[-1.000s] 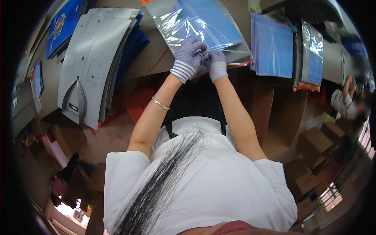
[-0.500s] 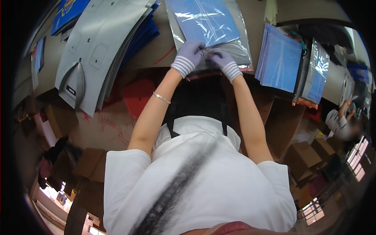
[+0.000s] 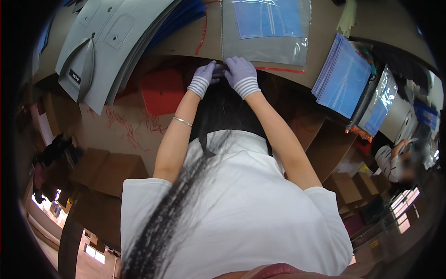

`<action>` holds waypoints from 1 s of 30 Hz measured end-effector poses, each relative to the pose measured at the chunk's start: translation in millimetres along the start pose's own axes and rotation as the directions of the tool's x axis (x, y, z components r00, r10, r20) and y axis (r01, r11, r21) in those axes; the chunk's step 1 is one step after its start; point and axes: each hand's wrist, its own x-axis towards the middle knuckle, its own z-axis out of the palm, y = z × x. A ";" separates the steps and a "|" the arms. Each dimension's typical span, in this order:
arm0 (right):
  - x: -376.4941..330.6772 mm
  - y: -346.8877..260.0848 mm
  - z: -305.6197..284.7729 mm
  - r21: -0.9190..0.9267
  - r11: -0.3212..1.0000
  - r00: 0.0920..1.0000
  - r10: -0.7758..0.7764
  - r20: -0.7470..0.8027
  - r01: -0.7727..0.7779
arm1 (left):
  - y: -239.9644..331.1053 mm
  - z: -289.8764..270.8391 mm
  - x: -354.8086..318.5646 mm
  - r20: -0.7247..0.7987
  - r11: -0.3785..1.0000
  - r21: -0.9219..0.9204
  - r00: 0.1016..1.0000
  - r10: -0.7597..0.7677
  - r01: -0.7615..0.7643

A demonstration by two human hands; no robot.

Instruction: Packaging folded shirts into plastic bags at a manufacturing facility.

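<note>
Blue sheet (image 3: 268, 18) bagged at worktop (image 3: 213, 44) front edge, blue stack (image 3: 343, 76) not; left hand (image 3: 206, 74), right hand (image 3: 240, 70): can't tell if gripping.

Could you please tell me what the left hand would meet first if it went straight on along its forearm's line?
Ahead of the left hand, most likely the table, at its near edge. Depth is unclear, though, so the hand might instead pass underneath.

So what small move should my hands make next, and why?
I'd probably move your right hand onto the near edge of the clear bag: it lies flat on the table, its red strip just beside that hand, while your left hand appears to be off the bag.
</note>
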 end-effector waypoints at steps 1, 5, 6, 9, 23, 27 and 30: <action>6.3 -4.7 1.7 -0.082 0.997 1.000 0.013 0.024 -0.011 | -0.1 -1.0 4.8 0.000 0.995 -0.092 1.000 -0.031 0.030; 14.1 -7.4 8.7 -0.090 0.995 0.996 0.054 0.066 -0.048 | 6.6 0.2 14.3 -0.006 0.992 -0.129 1.000 -0.007 0.007; 15.9 -12.1 8.9 -0.036 0.996 0.994 0.079 0.080 -0.076 | 3.9 -3.7 19.2 -0.003 0.992 -0.129 1.000 -0.008 0.008; 0.4 -8.9 -2.0 0.106 0.986 0.991 0.126 0.044 -0.130 | -5.1 -3.5 20.5 -0.052 0.986 -0.170 0.999 -0.005 -0.004; -329.4 159.2 -79.0 0.255 0.326 0.376 0.910 0.176 -0.910 | -10.8 -27.8 21.4 0.359 0.967 -0.205 0.931 -0.067 0.149; -130.9 52.6 -34.4 0.442 0.751 0.871 0.418 0.257 -0.491 | 6.4 -9.0 24.7 0.393 0.658 -0.728 0.904 0.170 0.193; -29.3 29.7 -26.8 0.786 0.548 0.958 0.186 0.219 -0.286 | 37.4 11.5 20.7 0.357 0.595 -0.789 0.901 0.245 0.151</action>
